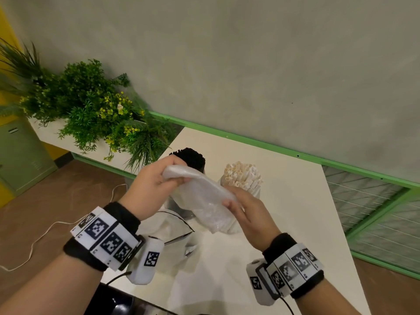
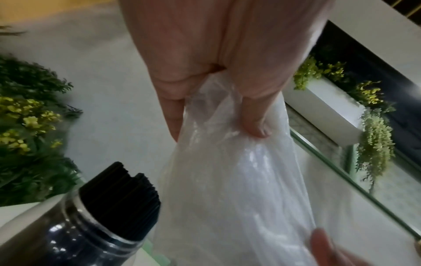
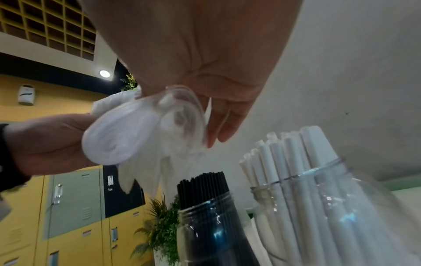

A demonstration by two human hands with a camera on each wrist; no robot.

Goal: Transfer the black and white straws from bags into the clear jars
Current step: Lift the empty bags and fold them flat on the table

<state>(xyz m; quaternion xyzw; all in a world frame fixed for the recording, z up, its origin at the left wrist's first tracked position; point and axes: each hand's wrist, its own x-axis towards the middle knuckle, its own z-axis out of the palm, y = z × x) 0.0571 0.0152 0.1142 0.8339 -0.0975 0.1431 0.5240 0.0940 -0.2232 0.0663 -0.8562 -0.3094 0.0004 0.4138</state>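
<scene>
We hold a clear plastic bag (image 1: 204,196) in the air above the table (image 1: 295,212): our left hand (image 1: 154,185) pinches one end, our right hand (image 1: 245,210) grips the other. Behind it, black straws (image 1: 189,159) and white straws (image 1: 244,176) stand in two clear jars (image 3: 205,225).

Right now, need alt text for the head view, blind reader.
Two hands, the left hand and the right hand, grip a clear plastic bag above a white table. Behind the bag stand a jar of black straws and a jar of white straws; green plants sit left.
</scene>
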